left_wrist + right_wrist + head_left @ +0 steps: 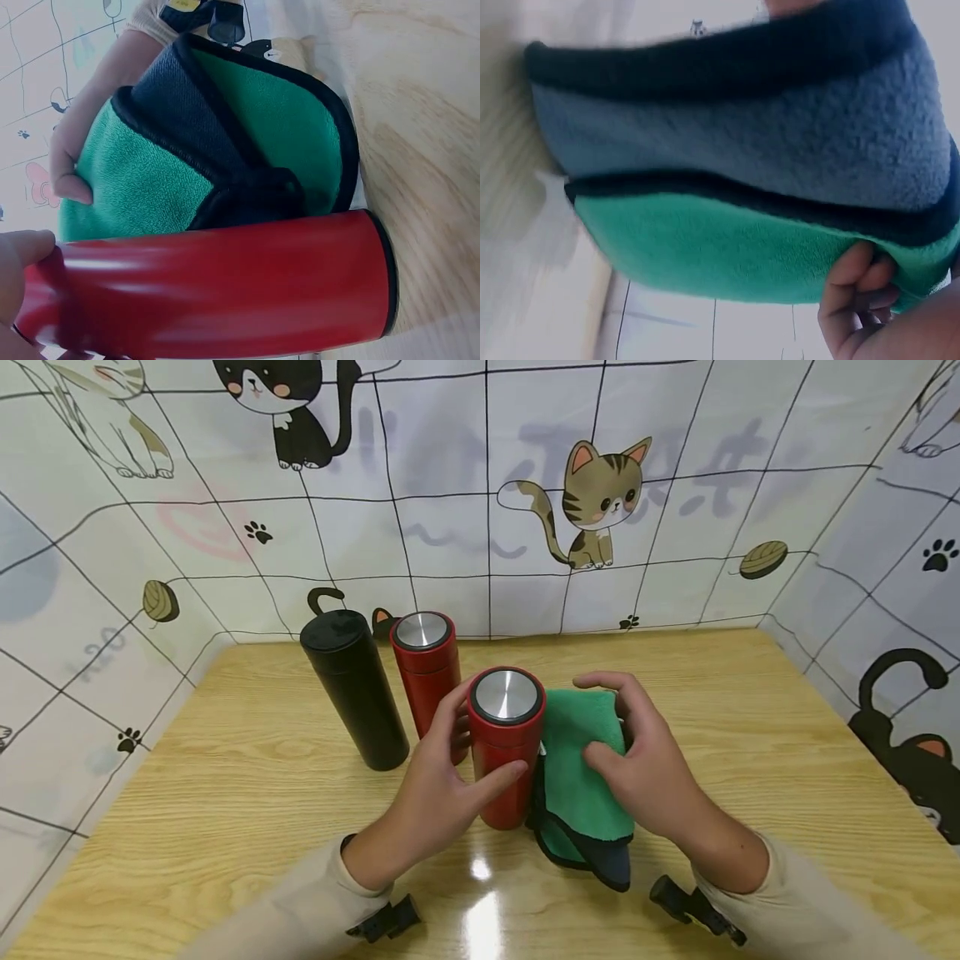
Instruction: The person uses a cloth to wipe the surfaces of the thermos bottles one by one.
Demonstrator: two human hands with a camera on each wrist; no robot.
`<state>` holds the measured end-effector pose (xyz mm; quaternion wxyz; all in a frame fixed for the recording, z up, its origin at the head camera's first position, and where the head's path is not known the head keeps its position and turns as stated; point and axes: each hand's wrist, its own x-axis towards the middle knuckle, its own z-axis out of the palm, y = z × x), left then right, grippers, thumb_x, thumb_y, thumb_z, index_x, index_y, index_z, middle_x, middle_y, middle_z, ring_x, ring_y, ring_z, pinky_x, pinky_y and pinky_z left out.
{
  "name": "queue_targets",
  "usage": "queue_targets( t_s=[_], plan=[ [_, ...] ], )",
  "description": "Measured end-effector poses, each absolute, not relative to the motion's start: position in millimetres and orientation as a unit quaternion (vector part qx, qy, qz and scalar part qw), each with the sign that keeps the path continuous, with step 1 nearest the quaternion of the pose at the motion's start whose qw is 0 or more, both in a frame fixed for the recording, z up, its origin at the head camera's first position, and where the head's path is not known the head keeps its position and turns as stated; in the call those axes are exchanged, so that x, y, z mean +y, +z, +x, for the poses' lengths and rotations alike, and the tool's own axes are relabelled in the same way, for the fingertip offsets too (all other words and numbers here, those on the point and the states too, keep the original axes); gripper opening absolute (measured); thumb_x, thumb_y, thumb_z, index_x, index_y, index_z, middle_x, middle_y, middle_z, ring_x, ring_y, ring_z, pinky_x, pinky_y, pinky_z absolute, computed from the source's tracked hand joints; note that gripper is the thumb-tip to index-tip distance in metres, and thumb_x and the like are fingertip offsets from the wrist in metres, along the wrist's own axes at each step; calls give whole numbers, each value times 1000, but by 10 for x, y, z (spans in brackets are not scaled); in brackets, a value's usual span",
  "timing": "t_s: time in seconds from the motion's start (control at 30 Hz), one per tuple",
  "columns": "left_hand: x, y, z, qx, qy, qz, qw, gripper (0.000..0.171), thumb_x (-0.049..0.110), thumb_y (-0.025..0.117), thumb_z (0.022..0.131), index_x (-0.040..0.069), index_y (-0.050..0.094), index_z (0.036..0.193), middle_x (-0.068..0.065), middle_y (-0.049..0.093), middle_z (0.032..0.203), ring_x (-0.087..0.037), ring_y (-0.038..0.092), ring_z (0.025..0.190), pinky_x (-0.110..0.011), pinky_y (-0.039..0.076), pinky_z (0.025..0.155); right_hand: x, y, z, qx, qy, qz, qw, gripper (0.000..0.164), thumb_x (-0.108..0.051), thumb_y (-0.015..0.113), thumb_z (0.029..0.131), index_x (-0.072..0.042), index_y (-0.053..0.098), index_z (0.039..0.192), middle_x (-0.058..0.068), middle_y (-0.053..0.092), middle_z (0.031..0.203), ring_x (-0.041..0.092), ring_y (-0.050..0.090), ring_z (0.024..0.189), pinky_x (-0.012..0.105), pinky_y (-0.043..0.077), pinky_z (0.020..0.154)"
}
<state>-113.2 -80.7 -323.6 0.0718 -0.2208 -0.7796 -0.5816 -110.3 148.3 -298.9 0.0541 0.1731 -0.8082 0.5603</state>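
Observation:
A red thermos bottle [504,745] with a silver-topped lid stands upright at the middle of the table. My left hand [438,781] grips it from the left, thumb across its front and fingers behind. Just right of the bottle is a folded cloth [573,768], green plush on one face and dark grey on the other, with black edging. My right hand [648,768] pinches this cloth near its upper right part, thumb in front. The left wrist view shows the cloth right along the bottle's side. In the right wrist view, curled fingers [847,289] hold the cloth's green face.
Behind and left of the gripped bottle stand a second red thermos bottle [426,672] and a black bottle [356,693]. All are on a light wooden table [225,810]. A white cat-print curtain [450,535] borders its back and sides.

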Motion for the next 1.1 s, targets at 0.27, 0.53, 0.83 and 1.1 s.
queue_targets(
  t_s=[0.27, 0.53, 0.83, 1.1],
  plan=[
    [-788, -3231, -1113, -786, -566, -235, 84, 87, 19, 81, 84, 24, 30, 153, 2, 57, 136, -17, 59, 120, -39, 53, 100, 1375, -3076, -982, -753, 600, 240, 124, 59, 18, 52, 85, -6, 45, 138, 8, 59, 120, 17, 61, 105, 23, 54, 86],
    [-775, -3223, -1092, -787, -561, -244, 76, 85, 21, 80, 85, 25, 29, 153, 4, 55, 137, -16, 58, 121, -40, 53, 101, 1331, -3110, -950, -687, 669, 246, 140, 77, 21, 62, 82, -5, 37, 149, 6, 62, 103, 15, 63, 92, 20, 54, 79],
    [-775, -3241, -1095, -785, -565, -244, 69, 84, 20, 79, 86, 26, 29, 153, 4, 54, 139, -17, 56, 123, -42, 52, 102, 1296, -3150, -908, -669, 727, 144, 60, 62, 11, 65, 88, -7, 43, 143, 9, 57, 125, 14, 62, 111, 22, 57, 89],
    [-781, -3236, -1099, -789, -554, -252, 84, 85, 20, 79, 85, 24, 28, 153, 2, 54, 139, -17, 57, 122, -40, 54, 98, 1266, -3224, -915, -700, 700, 133, 52, 43, 1, 64, 94, -5, 55, 135, 4, 61, 125, 15, 61, 111, 23, 57, 88]
  ],
)
